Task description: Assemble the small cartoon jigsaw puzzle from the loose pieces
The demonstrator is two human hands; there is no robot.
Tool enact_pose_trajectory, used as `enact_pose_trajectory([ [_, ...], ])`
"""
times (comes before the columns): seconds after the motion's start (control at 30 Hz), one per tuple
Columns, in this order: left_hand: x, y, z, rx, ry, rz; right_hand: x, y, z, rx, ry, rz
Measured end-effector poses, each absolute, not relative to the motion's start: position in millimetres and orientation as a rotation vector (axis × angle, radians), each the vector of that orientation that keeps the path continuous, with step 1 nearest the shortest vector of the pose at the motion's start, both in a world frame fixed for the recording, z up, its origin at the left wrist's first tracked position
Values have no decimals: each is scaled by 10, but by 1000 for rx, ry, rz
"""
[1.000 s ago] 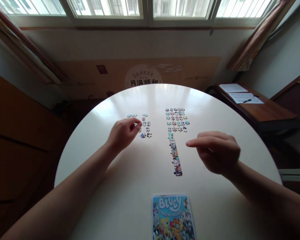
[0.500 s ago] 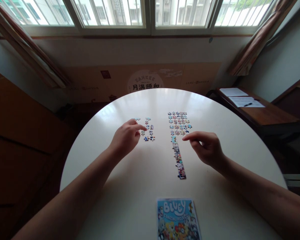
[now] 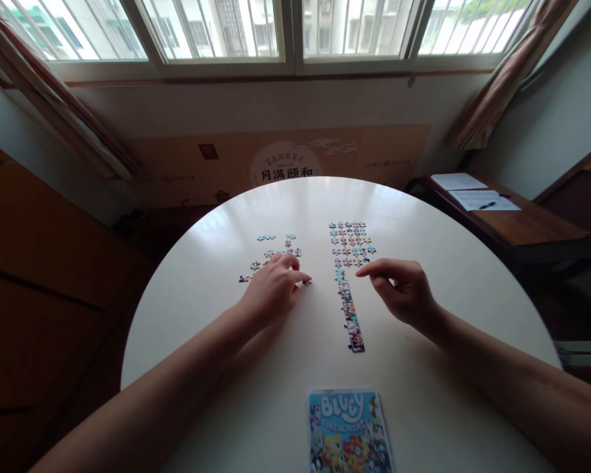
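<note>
My left hand (image 3: 276, 286) is over the left group of jigsaw pieces (image 3: 268, 254), covering some of them. Its fingertips are on one jigsaw piece (image 3: 307, 282) at that group's near right corner. My right hand (image 3: 404, 286) hovers or rests beside the joined strip of puzzle (image 3: 350, 309), its index finger stretched toward the strip and the other fingers curled. Nothing shows in it. Beyond the strip, several loose jigsaw pieces (image 3: 349, 243) lie in rows.
A blue picture card (image 3: 349, 430) marked "Bluey" lies at the near side of the round white table (image 3: 201, 249). To the right stands a wooden side table (image 3: 542, 223) with papers (image 3: 482, 200) and a pen. Windows and a printed cardboard panel (image 3: 167, 157) are beyond.
My left hand has moved right and nearer, from the middle of the left group to the piece at its near right corner. My right hand has hardly moved.
</note>
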State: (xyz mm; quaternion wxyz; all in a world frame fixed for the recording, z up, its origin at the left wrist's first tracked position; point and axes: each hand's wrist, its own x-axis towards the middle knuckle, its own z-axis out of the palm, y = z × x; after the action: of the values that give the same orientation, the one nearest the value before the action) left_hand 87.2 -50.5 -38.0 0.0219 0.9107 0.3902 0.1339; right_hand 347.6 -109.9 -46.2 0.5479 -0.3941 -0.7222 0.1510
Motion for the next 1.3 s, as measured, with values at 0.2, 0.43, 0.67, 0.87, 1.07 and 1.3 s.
enact_pose_trajectory([
  [0.2, 868, -668, -226, 2875, 990, 250, 3497, -1106, -457, -944, -1715, 366],
  [0.43, 840, -703, -77, 2849, 1005, 69, 3493, -1104, -431, -939, -1710, 372],
  [0.67, 805, -646, -115, 2891, 770, 138, 3499, -1115, -433, -980, -1706, 370],
  [0.87, 820, -661, -66, 2858, 818, 72, 3502, -1107, -446, -979, -1710, 390],
  [1.07, 828, -675, -53, 2841, 910, 37, 3508, -1105, -464, -979, -1719, 396],
  [1.3, 722, -644, 0, 2856, 802, 49, 3526, -1093, -464, -966, -1757, 419],
])
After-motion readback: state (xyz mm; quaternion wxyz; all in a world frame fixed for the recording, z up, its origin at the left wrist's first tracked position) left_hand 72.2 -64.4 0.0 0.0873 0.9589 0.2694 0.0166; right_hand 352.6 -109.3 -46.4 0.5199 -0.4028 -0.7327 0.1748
